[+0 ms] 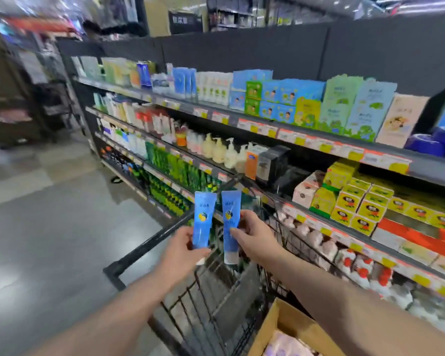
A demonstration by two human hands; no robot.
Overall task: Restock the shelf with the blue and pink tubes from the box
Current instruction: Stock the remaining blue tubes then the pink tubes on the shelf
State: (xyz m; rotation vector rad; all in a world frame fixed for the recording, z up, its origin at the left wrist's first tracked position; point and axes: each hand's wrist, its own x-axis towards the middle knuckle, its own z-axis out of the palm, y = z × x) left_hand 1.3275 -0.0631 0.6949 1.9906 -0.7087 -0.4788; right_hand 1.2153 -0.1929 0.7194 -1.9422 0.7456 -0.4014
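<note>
Each hand pinches one glossy blue plastic tube near its cap end: left hand point(183, 244), left tube point(203, 222); right hand point(252, 233), right tube point(231, 224). Both tubes stand upright above the black wire cart point(216, 291), with the open cardboard box point(275, 327) below the right forearm. Best to find the matching gap on the dark metal shelf point(306, 211) right of the hands, then set them in label-forward.

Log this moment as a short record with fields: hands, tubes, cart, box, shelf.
left hand: left hand holds one blue plastic tube near its lower end
right hand: right hand pinches a second blue plastic tube
tube pose: both upright, cap end down, side by side, above the black wire cart
box: open brown cardboard box at lower right; pale items inside, blurred
shelf: stocked dark metal shelf unit on the right; neither tube placed yet
</note>
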